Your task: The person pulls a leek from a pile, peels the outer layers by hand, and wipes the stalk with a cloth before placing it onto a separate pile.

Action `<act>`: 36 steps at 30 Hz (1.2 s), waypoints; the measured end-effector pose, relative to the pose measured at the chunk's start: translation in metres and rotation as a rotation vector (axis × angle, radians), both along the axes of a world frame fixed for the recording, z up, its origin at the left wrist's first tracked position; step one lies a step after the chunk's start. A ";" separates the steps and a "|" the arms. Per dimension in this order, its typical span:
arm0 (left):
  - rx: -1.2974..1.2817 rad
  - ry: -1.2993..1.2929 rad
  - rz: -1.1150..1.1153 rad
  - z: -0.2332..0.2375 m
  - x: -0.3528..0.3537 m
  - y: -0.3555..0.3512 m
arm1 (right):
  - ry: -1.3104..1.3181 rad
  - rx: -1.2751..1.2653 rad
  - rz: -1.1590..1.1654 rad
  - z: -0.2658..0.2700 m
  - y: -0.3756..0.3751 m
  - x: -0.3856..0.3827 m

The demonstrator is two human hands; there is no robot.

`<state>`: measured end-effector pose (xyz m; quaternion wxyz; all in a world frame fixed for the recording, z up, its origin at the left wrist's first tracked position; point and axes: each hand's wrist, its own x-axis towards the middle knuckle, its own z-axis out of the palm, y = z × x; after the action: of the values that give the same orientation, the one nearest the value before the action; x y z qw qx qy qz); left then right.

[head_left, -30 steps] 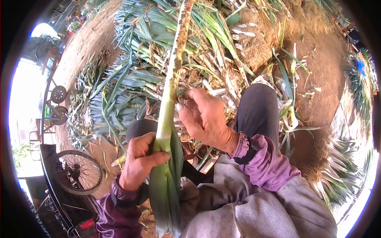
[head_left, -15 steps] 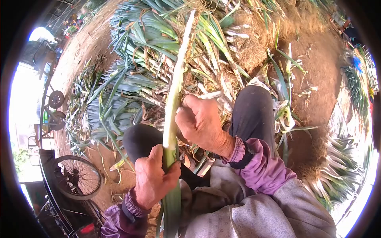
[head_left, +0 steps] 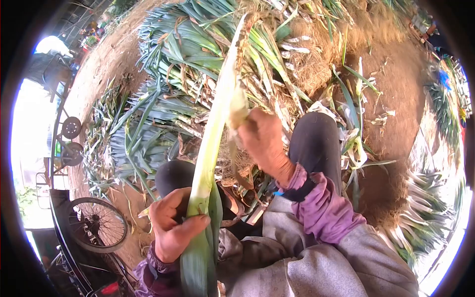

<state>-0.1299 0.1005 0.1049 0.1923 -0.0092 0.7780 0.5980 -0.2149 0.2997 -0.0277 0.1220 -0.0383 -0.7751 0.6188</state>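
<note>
A long leek (head_left: 213, 128) slants up the middle of the view, its pale shaft and roots pointing away from me and its green leaves toward my lap. My left hand (head_left: 173, 225) is closed around it where white turns to green, thumb across the front. To the right of the shaft, my right hand (head_left: 264, 143) is closed on a strip of outer leaf (head_left: 239, 106), which stands partly away from the stalk. Motion blurs these fingers a little.
Beyond my knees lies a large pile of leeks (head_left: 183, 39) with tangled roots. Cleaned leeks (head_left: 428, 208) are stacked at the right. Leaf scraps (head_left: 356, 143) litter the ground beside my knee. A spoked wheel (head_left: 96, 225) stands at left.
My right hand has moved right and slightly upward, drawing a strip of outer leaf off the shaft. My left hand has shifted left and down with the leek, its thumb now straighter.
</note>
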 end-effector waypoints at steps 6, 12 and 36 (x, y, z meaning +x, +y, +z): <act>0.027 -0.076 -0.035 -0.010 -0.008 -0.018 | 0.192 0.174 -0.032 -0.012 0.031 -0.026; 0.100 -0.146 -0.147 -0.020 -0.004 -0.019 | 0.590 0.206 0.038 0.007 0.027 -0.045; 0.276 -0.604 -0.390 -0.063 0.055 -0.041 | -0.522 0.246 -0.551 -0.038 0.218 -0.170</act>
<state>-0.0753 0.0594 0.0423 0.5222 -0.0107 0.5857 0.6198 -0.3850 0.5176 -0.0659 0.0860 -0.3857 -0.8092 0.4348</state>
